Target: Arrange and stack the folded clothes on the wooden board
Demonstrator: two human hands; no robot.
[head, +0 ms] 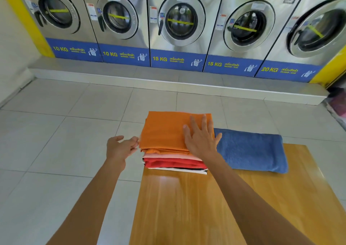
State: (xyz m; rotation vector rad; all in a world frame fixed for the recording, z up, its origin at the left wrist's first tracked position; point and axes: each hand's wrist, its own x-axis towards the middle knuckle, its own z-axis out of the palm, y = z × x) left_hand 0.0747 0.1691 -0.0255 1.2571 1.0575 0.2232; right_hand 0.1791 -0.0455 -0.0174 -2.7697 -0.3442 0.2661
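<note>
A stack of folded clothes stands at the far left corner of the wooden board [187,203]. An orange cloth [162,130] lies on top, with pink, red [174,163], black and white layers under it. My right hand [201,138] rests flat on the orange cloth's right part, fingers spread. My left hand [119,147] hovers at the stack's left edge, fingers apart, fingertips touching or nearly touching the orange cloth. A folded blue towel [250,149] lies on the board just right of the stack.
A row of steel front-loading washing machines [179,23] stands on a raised grey step [168,83] across the back. Pale floor tiles [65,132] surround the board. Some pink and dark items [338,102] sit at the far right edge.
</note>
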